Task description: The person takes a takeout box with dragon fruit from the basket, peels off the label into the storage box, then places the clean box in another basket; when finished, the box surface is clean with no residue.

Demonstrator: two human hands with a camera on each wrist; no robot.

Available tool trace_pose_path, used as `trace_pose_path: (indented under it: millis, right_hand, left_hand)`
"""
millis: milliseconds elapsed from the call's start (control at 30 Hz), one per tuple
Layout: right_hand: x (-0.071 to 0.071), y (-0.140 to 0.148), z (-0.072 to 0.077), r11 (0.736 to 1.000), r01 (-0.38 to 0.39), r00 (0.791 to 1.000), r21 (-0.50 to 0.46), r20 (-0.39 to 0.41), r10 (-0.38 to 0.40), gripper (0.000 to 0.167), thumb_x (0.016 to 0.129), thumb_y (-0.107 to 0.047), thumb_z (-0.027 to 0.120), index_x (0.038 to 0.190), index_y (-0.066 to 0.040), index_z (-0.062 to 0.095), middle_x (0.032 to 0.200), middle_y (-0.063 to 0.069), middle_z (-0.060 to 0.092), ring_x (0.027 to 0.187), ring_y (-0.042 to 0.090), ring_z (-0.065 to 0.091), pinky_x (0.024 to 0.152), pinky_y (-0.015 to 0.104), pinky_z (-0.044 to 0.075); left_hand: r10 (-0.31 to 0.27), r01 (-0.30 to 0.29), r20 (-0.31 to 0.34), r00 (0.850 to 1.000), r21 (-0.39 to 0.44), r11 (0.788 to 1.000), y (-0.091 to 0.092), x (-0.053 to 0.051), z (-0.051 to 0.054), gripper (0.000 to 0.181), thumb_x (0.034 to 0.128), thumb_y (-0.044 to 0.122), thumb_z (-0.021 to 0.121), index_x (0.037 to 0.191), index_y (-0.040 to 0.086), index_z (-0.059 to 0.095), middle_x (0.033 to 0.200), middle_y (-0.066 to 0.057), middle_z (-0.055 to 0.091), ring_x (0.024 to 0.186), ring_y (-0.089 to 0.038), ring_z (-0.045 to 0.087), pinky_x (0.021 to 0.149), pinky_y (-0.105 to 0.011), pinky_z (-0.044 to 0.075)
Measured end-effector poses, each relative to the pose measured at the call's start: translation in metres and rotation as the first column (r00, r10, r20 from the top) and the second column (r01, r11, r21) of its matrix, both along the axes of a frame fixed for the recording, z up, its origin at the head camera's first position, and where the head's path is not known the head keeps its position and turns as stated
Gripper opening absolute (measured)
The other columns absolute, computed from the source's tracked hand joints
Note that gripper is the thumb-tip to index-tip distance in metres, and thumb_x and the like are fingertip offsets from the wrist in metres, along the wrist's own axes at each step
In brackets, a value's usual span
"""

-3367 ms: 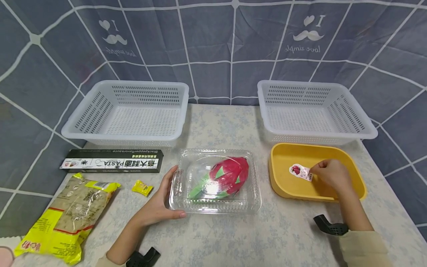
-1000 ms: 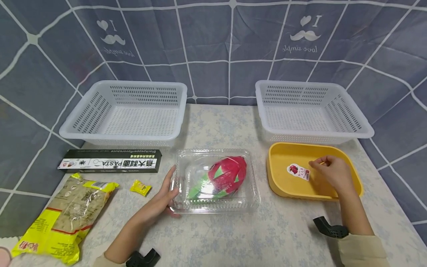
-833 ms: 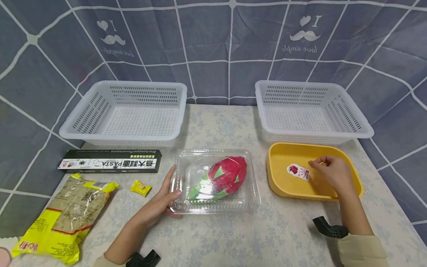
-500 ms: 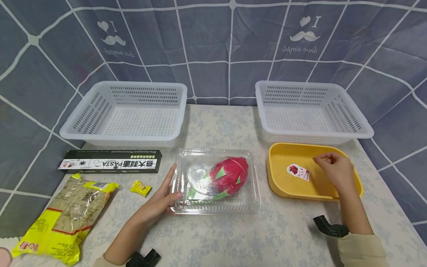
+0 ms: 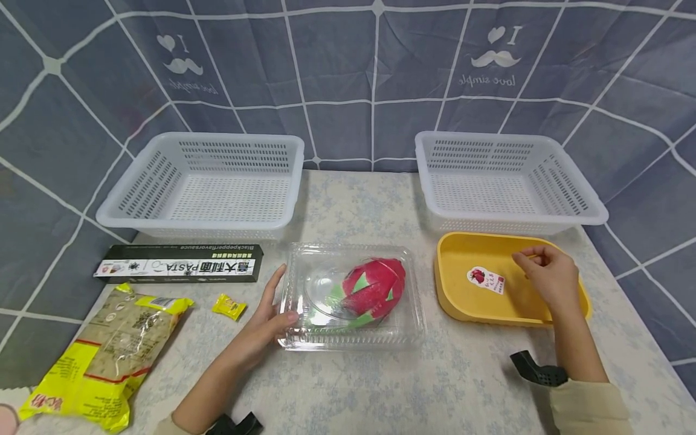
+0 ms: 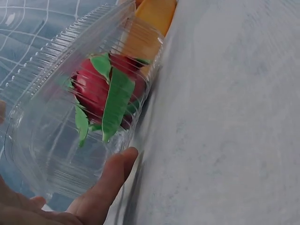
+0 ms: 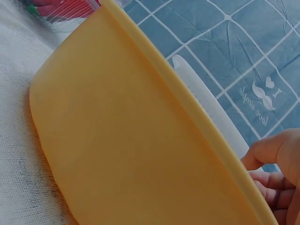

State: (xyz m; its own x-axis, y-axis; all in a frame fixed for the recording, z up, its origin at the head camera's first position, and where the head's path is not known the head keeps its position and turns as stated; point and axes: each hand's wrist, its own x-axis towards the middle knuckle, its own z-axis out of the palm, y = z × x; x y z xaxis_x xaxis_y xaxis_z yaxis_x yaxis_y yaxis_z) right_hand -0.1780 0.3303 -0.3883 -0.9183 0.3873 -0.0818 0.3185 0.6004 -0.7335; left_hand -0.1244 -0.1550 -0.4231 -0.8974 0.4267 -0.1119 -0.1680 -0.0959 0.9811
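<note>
left hand [image 5: 258,332] clamped on the clear box [image 5: 319,284], right hand [image 5: 551,278] well apart
the box, dragon fruit [image 5: 377,287] inside, is beside the yellow tray [image 5: 461,258], where the right hand curls loosely near a label [image 5: 486,280]

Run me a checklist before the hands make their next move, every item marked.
1. Left hand gripping the clear, rectangular plastic container: ok, at its left end.
2. Glossy red, rounded dragon fruit with green leaves inside the container: ok.
3. Clear plastic lid latched all round: cannot tell.
4. White, fruit-printed sticker label in right hand: not ok, it lies in the yellow, round-cornered tray, apart from the fingers.
5. Right hand free of other items: ok, none visible in it.
</note>
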Motion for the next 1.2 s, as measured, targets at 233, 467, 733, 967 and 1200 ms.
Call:
trace_pose_path:
  millis: [233,467,733,967,1200]
  right_hand:
    - [-0.002,0.002,0.0,1.0,0.01,1.0,0.016,-0.004,-0.01,0.041,0.096,-0.033,0.062,0.114,0.004,0.059,0.077,0.003,0.051,0.062,0.012,0.047,0.051,0.019,0.04]
    - [0.001,0.001,0.003,0.999,0.011,1.0,0.032,-0.025,-0.011,0.041,0.096,-0.032,0.062,0.113,0.005,0.059,0.076,0.003,0.051,0.062,0.011,0.047,0.051,0.02,0.039]
    - [0.001,0.003,0.003,0.999,0.022,0.999,0.035,-0.039,-0.02,0.041,0.095,-0.031,0.062,0.113,0.006,0.059,0.074,0.001,0.052,0.06,0.009,0.048,0.051,0.02,0.039]
    - [0.001,0.004,0.003,1.0,0.019,0.999,0.012,-0.037,-0.018,0.041,0.095,-0.03,0.062,0.114,0.006,0.059,0.075,0.0,0.052,0.061,0.008,0.049,0.051,0.019,0.04]
    - [-0.002,0.003,0.004,1.0,0.026,0.999,-0.009,-0.024,-0.026,0.041,0.096,-0.032,0.061,0.115,0.005,0.058,0.076,0.001,0.051,0.063,0.01,0.049,0.052,0.018,0.041]
  left_hand:
    - [0.014,-0.018,0.129,0.992,0.03,0.999,0.004,-0.003,0.005,0.091,0.0905,0.011,0.054,0.155,0.032,-0.005,0.118,-0.026,0.051,0.088,-0.023,0.065,0.069,-0.033,0.055]
    - [-0.049,0.006,0.268,0.962,0.159,0.987,0.006,-0.009,0.01,0.091,0.0916,0.018,0.054,0.155,0.033,-0.01,0.111,-0.009,0.06,0.089,-0.028,0.068,0.076,-0.045,0.056]
    - [-0.053,0.007,0.262,0.964,0.173,0.985,0.018,-0.022,0.025,0.096,0.087,0.018,0.057,0.155,0.036,-0.009,0.124,-0.021,0.048,0.097,-0.038,0.064,0.085,-0.053,0.052]
    - [-0.02,-0.015,0.245,0.969,0.14,0.99,0.034,-0.035,0.039,0.097,0.0832,0.017,0.058,0.155,0.036,-0.005,0.118,-0.016,0.05,0.098,-0.031,0.063,0.083,-0.043,0.053]
    - [0.004,-0.037,0.209,0.978,0.156,0.987,0.049,-0.047,0.058,0.096,0.0835,0.019,0.057,0.155,0.034,-0.004,0.104,-0.009,0.061,0.083,-0.03,0.068,0.079,-0.046,0.055]
